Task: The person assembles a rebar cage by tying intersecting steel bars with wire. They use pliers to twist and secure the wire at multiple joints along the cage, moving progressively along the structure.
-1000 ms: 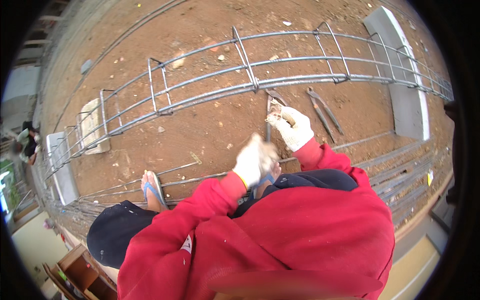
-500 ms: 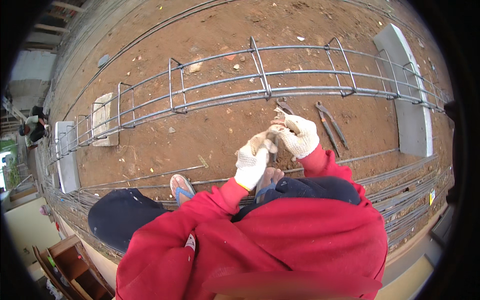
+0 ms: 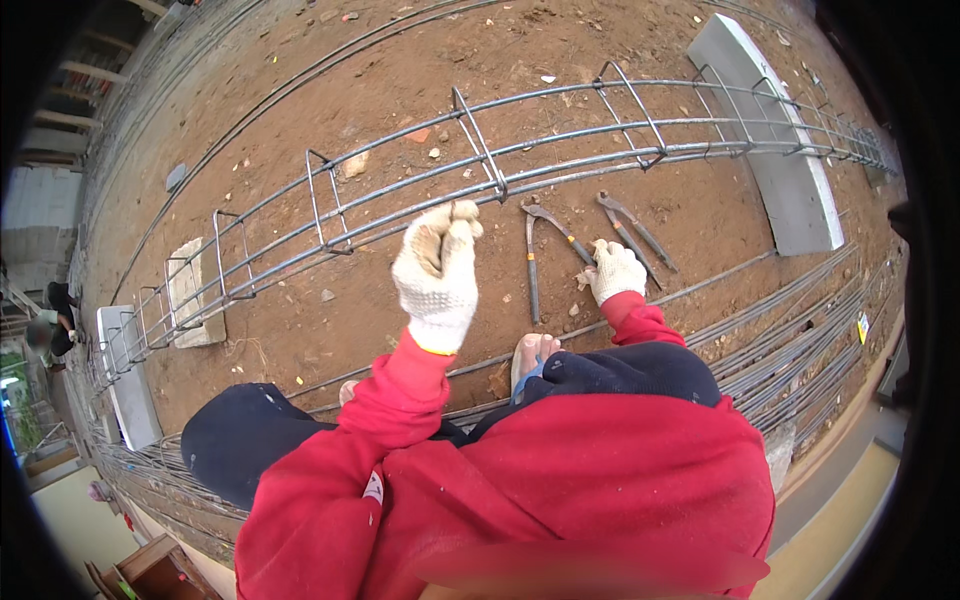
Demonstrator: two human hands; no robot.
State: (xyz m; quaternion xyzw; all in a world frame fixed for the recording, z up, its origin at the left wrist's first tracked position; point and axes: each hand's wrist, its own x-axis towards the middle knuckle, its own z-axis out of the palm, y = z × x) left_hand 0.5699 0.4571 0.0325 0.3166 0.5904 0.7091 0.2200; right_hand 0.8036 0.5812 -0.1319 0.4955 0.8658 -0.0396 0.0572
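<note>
Head view, looking down on a dirt yard: far left, a second person [image 3: 50, 325] crouched at the rim beside a grey concrete block [image 3: 125, 385]. Next along, a second block [image 3: 190, 295] propping up the long rebar cage [image 3: 400, 190], laid left to right across red-brown soil [image 3: 400, 90], with open bare ground beyond it toward the top edge and a narrower strip of soil on the near side. No containers in sight. Left hand [image 3: 438, 270], in a white knitted work glove, raised over the near rail of the cage at the end of a red sleeve [image 3: 370, 440], fingers curled into a loose fist; whether anything pinched inside, impossible to tell. Right of it, two pairs of pincers on the soil: one [image 3: 540, 250] lying wide apart, the other [image 3: 632, 228] close to the right hand. Right hand [image 3: 615, 272], also gloved, low by the ground just beside those tools, fingers bunched together around what may be a scrap of wire, too small to confirm. Farther right, a long concrete slab [image 3: 790, 160] under the cage, and loose rebar rods [image 3: 800, 330] bundled along the lower right edge.
</note>
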